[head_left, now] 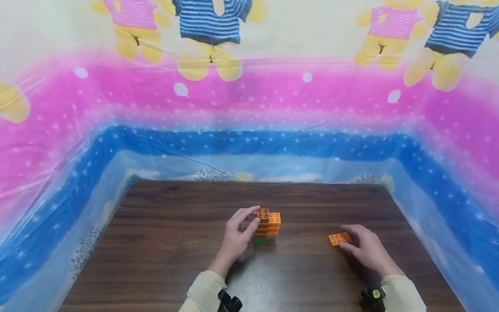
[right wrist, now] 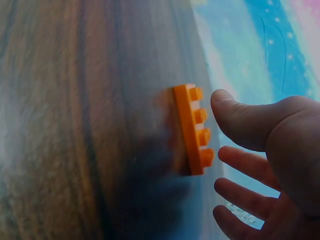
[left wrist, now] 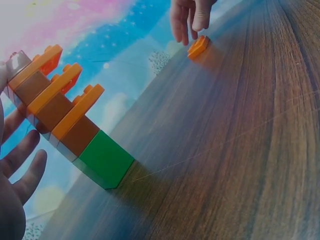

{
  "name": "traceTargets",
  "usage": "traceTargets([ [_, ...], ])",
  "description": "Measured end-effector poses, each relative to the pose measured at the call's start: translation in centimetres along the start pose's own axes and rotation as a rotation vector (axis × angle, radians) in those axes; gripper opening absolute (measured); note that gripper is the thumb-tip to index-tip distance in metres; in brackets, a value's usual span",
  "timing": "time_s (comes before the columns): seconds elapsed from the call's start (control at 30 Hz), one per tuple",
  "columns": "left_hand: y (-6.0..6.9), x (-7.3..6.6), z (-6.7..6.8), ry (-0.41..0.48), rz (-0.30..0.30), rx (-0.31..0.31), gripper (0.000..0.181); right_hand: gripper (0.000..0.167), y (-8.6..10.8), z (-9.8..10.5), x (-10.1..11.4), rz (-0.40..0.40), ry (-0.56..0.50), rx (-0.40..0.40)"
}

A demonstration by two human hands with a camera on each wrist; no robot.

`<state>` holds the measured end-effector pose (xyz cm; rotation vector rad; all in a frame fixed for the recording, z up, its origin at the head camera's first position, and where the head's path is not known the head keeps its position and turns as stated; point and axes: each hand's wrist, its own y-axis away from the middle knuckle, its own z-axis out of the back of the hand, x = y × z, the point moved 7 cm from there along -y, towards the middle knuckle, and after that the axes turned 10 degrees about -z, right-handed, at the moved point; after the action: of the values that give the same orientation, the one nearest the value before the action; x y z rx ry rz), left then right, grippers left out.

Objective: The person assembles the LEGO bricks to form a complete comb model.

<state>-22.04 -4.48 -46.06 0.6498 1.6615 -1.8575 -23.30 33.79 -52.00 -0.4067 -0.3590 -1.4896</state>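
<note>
A brick tower (head_left: pixel 267 225) stands upright on the table, with a green brick (left wrist: pixel 106 159) at its base. Above it, brown bricks (left wrist: pixel 76 136) alternate with flat orange bricks (left wrist: pixel 77 114) that jut out to one side. My left hand (head_left: pixel 236 232) holds the tower near its top brown brick, thumb and index finger at its left side; the other fingers are spread beside it. Off to the right, a loose flat orange brick (head_left: pixel 339 238) lies on the table, studs up. My right hand (head_left: pixel 367 246) hovers right at it, thumb and fingers apart; in the right wrist view the thumb (right wrist: pixel 240 112) stays just clear of its studs (right wrist: pixel 201 116).
The dark wood-grain table (head_left: pixel 167 242) reaches back to a patterned cloth (head_left: pixel 249 99) that hangs behind it and along both sides. A dark strapped device (head_left: pixel 229 301) sits on the left wrist, and another device (head_left: pixel 373 295) on the right.
</note>
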Motion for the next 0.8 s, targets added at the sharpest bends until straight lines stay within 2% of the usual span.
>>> traceTargets([
  [0.13, -0.1, -0.1, 0.0, 0.004, -0.011, 0.009, 0.033, 0.054, -0.1, -0.4, -0.7, 0.0, 0.021, 0.004],
  [0.27, 0.1, 0.2, 0.0, -0.005, 0.002, 0.011, 0.032, 0.055, -0.3, -0.8, -1.1, -0.006, 0.021, 0.007],
  [0.43, 0.7, 2.4, -0.2, -0.011, 0.02, 0.018, 0.034, 0.054, -0.4, -1.1, -1.5, -0.01, 0.016, 0.001],
  [0.57, 1.1, 3.6, -0.2, 0.007, 0.005, 0.026, 0.037, 0.052, -0.5, -1.3, -1.7, 0.004, 0.015, -0.003],
  [0.67, 1.1, 3.3, -0.2, 0.004, -0.01, 0.025, 0.038, 0.051, -0.6, -1.4, -1.8, 0.019, 0.017, -0.009],
  [0.8, 0.5, 1.6, -0.1, -0.008, -0.031, 0.013, 0.036, 0.048, -0.7, -1.4, -1.7, 0.03, 0.025, -0.021],
])
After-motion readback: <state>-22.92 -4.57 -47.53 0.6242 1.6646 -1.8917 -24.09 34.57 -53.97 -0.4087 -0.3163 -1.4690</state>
